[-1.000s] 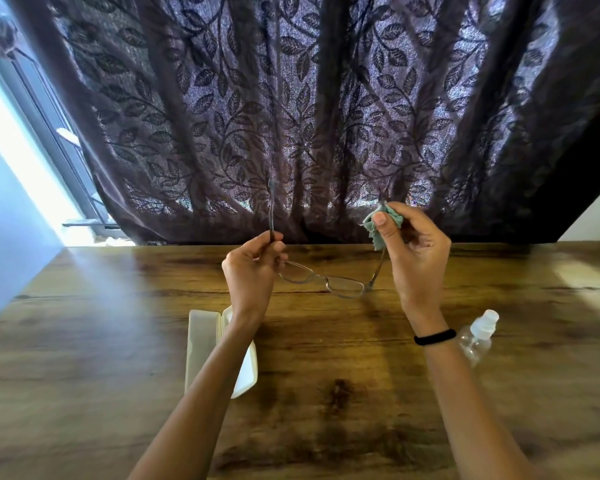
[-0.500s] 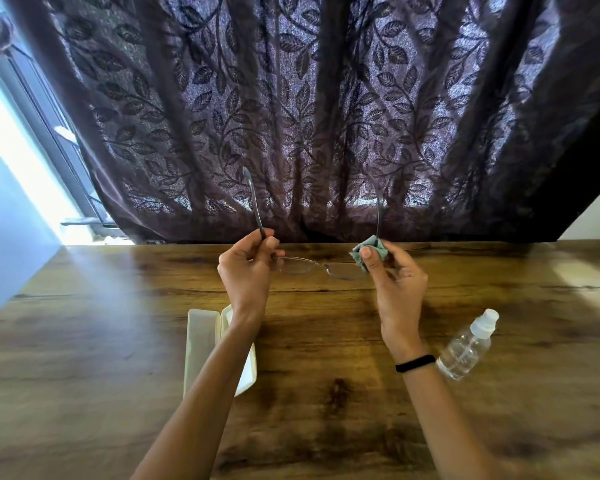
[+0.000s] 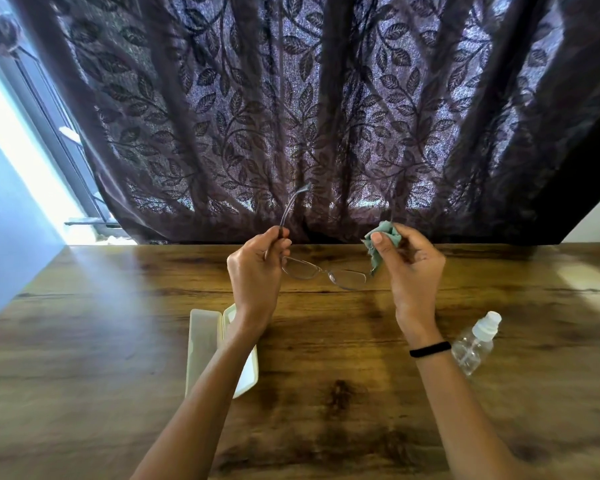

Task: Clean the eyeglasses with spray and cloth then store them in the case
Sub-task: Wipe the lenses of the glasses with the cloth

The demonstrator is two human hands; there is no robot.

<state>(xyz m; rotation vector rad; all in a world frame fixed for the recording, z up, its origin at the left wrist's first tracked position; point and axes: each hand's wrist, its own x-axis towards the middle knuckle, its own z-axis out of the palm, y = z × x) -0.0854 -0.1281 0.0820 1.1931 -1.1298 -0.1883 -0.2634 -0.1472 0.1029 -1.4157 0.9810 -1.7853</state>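
A: Head view. What are the hands doing?

B: The left hand is closed in a pinch around one arm of the glasses, near the hinge. That arm sticks up past the fingers toward the curtain. The lenses hang in the air between the two hands, above the table, tilted down toward the right.

A: And the right one?

B: The right hand is curled closed on a bunched green cloth, thumb pressed against it. The cloth wraps the other arm of the glasses; a thin bit of that arm shows above the cloth. The lower tip of the cloth touches the frame's right corner.

A: Where is the case?

B: The case lies open on the table under the left forearm, which hides part of it. It is pale, with its two halves side by side. Nothing shows inside the part I can see.

A: The spray?

B: A clear spray bottle with a white cap lies tilted on the table, just to the right of the right wrist, which wears a black band. It is well apart from the case.

A: Anything else?

B: Bright light from a window at the far left.
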